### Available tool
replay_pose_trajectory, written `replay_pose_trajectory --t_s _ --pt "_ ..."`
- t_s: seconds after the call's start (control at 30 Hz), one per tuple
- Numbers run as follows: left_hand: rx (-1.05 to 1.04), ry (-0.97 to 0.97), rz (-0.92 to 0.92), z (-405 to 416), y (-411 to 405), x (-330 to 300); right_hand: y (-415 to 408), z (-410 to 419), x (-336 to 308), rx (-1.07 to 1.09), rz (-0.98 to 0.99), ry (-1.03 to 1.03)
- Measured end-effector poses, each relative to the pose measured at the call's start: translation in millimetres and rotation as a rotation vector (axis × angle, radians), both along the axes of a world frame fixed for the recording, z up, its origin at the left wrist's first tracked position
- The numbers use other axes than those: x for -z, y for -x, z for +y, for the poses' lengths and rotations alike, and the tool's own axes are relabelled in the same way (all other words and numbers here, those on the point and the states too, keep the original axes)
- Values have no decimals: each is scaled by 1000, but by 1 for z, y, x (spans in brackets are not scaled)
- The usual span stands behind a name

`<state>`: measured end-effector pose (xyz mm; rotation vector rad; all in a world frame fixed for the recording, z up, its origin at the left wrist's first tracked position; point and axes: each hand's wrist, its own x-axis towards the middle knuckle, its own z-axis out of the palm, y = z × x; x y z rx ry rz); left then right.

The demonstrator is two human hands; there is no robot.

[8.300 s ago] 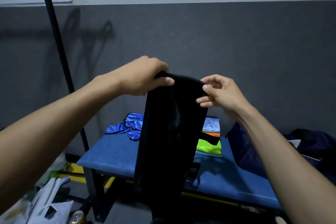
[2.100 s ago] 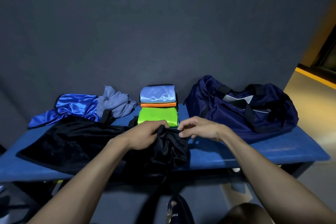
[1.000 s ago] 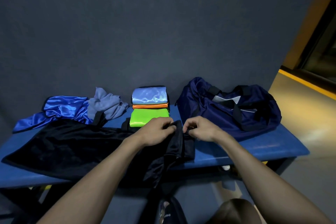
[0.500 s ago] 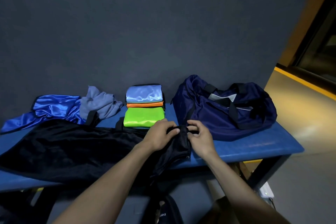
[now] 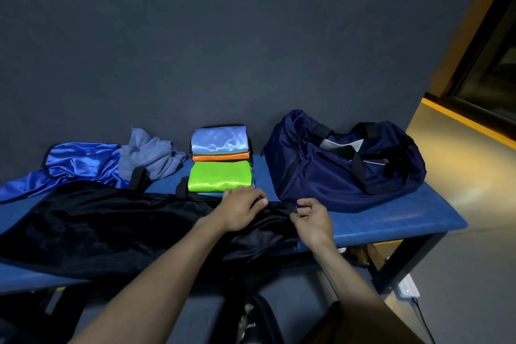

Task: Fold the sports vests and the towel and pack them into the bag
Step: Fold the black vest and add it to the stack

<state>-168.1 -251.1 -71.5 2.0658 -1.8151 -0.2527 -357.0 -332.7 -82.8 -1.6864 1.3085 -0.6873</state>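
Note:
A black vest [image 5: 106,226] lies spread across the blue bench [image 5: 391,220], its right end near the bench's front edge. My left hand [image 5: 240,209] rests on that end, fingers curled over the far hem. My right hand [image 5: 312,218] pinches the vest's right corner just beside it. Behind them stands a stack of folded vests: light blue [image 5: 219,138] on top, orange [image 5: 220,157], then lime green [image 5: 220,179]. A crumpled royal blue vest [image 5: 75,167] and a grey towel [image 5: 150,158] lie at the back left. The open navy bag [image 5: 343,167] sits to the right.
A dark grey wall runs right behind the bench. The bench's black leg [image 5: 402,262] stands at the right, with a white power strip [image 5: 408,289] on the floor beside it. A black shoe [image 5: 248,324] shows below the bench edge.
The bunched right end of the black vest has been pulled flat on the bench. My hands have moved apart, the right one out to the corner.

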Motion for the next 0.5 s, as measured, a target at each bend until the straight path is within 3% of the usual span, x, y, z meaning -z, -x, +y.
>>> replay_pose_trajectory --t_s 0.17,0.37,0.5 --pt "7 -117 -140 16 -38 -20 5 -6 2 27 -25 -68" --pt "-54 -28 -256 14 -34 -17 -2 -5 -7 -23 -1 -180" --pt "-97 142 -352 27 -23 -9 -14 1 -3 41 -16 -81"
